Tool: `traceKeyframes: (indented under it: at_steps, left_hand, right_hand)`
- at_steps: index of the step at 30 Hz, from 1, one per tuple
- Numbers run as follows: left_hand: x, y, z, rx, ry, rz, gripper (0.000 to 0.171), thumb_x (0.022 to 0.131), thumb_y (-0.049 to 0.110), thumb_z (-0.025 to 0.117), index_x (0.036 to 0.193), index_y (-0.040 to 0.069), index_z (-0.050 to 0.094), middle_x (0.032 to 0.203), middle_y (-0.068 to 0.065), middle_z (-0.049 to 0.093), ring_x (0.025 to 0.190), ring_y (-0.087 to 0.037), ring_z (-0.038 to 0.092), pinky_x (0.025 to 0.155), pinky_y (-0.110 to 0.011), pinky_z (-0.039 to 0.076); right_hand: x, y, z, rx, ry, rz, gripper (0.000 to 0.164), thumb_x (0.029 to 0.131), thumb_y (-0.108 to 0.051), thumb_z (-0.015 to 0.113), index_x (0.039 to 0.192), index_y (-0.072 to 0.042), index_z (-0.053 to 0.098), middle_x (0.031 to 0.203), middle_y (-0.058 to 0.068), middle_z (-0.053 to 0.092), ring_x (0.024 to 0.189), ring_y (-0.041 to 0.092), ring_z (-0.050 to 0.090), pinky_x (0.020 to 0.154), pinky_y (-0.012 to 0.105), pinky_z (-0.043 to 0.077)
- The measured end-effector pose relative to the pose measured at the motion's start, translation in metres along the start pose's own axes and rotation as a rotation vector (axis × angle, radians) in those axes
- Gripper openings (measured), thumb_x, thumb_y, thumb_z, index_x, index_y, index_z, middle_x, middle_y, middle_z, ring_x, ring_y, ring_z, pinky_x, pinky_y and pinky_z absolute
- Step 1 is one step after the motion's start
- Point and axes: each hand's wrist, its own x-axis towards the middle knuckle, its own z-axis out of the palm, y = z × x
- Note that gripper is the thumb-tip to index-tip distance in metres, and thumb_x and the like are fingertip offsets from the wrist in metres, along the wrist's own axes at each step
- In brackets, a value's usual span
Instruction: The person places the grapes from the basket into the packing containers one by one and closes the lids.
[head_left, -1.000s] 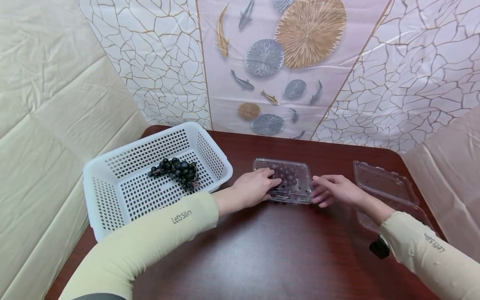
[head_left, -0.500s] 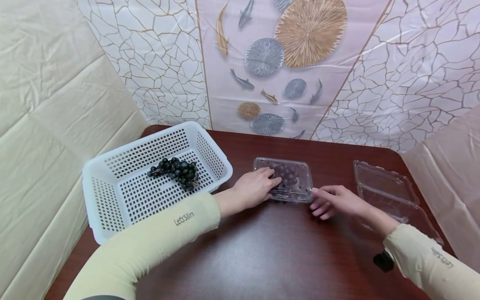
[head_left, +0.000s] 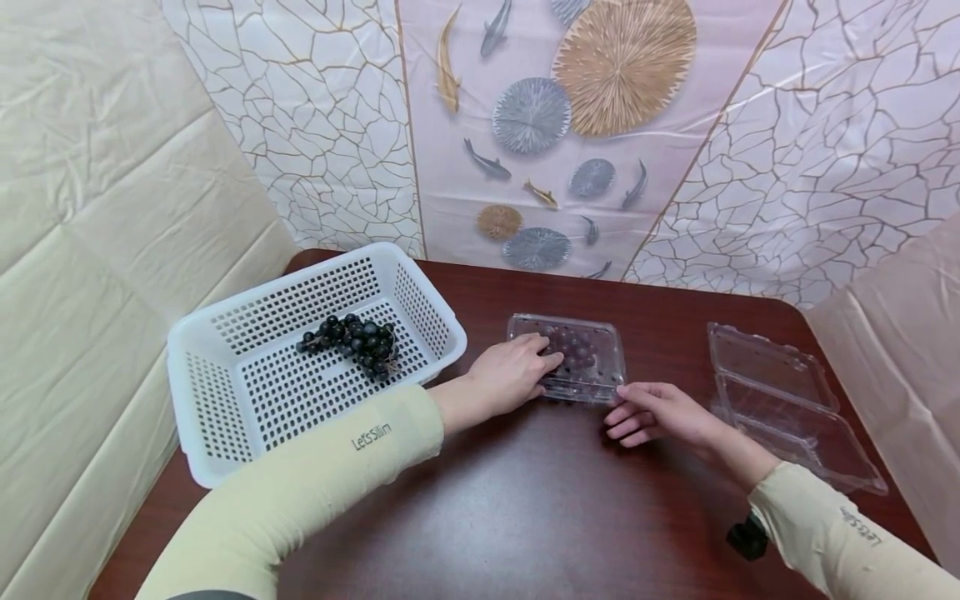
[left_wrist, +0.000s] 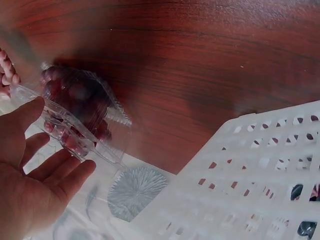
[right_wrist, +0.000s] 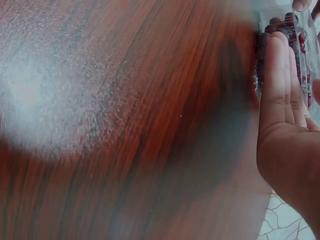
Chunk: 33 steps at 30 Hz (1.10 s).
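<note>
A clear plastic clamshell box (head_left: 600, 346) with dark red grapes (left_wrist: 75, 92) inside sits on the table, its lid down. My left hand (head_left: 510, 372) rests on the lid's left part, fingers spread over the top and thumb by the front edge. At the box's front right corner is my right hand (head_left: 652, 414), thumb tip right at the lid's edge. Its other fingers (right_wrist: 278, 75) are straight and extend along the front side. A bunch of black grapes (head_left: 363, 343) lies in a white perforated basket (head_left: 450, 337) at the left.
Another clear clamshell box (head_left: 780, 367) stands with its lid up at the right of the dark red table (head_left: 517, 500). A patterned cloth backdrop (head_left: 450, 192) closes off the table's back, with cloth walls at both sides.
My right hand has slid from the box's right side round to its front right corner, toward me and a little left. The left hand has stayed on the lid.
</note>
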Motion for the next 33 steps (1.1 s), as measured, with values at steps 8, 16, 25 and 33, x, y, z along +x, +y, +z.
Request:
traceKeyframes:
  at_steps: [8, 16, 25, 33]
  left_hand:
    - [0.004, -0.002, 0.004, -0.026, 0.022, -0.036, 0.055, 0.089, 0.037, 0.068, 0.139, 0.02, 0.052, 0.142, -0.009, 0.05, 0.135, -0.024, 0.042, 0.112, -0.03, 0.033]
    - [0.004, -0.006, 0.005, -0.034, 0.047, -0.101, 0.06, 0.089, 0.039, 0.067, 0.142, 0.02, 0.048, 0.144, -0.01, 0.047, 0.136, -0.026, 0.04, 0.114, -0.032, 0.029]
    - [-0.021, 0.01, -0.005, -0.042, 0.178, -0.071, 0.057, 0.091, 0.038, 0.065, 0.141, 0.017, 0.05, 0.141, -0.012, 0.05, 0.131, -0.028, 0.047, 0.112, -0.035, 0.035]
    - [-0.049, 0.028, 0.0, -0.159, 0.211, -0.047, 0.044, 0.093, 0.036, 0.061, 0.134, 0.019, 0.057, 0.127, -0.002, 0.06, 0.112, -0.017, 0.06, 0.09, -0.031, 0.052]
  right_hand:
    - [0.004, 0.0, 0.003, 0.072, 0.038, -0.027, 0.055, 0.103, -0.032, 0.044, 0.125, 0.018, 0.041, 0.101, 0.017, 0.07, 0.09, 0.025, 0.071, 0.081, 0.044, 0.057]
    - [0.01, -0.001, 0.01, 0.117, 0.087, -0.039, 0.047, 0.104, -0.027, 0.044, 0.121, 0.017, 0.044, 0.092, 0.01, 0.072, 0.084, 0.021, 0.071, 0.079, 0.041, 0.058]
    - [0.016, 0.001, 0.012, 0.14, 0.13, -0.045, 0.043, 0.103, -0.026, 0.044, 0.118, 0.015, 0.045, 0.087, 0.008, 0.072, 0.08, 0.019, 0.072, 0.077, 0.039, 0.058]
    - [0.02, -0.001, 0.013, 0.148, 0.15, -0.064, 0.041, 0.103, -0.024, 0.044, 0.117, 0.016, 0.045, 0.086, 0.008, 0.072, 0.079, 0.019, 0.072, 0.076, 0.038, 0.058]
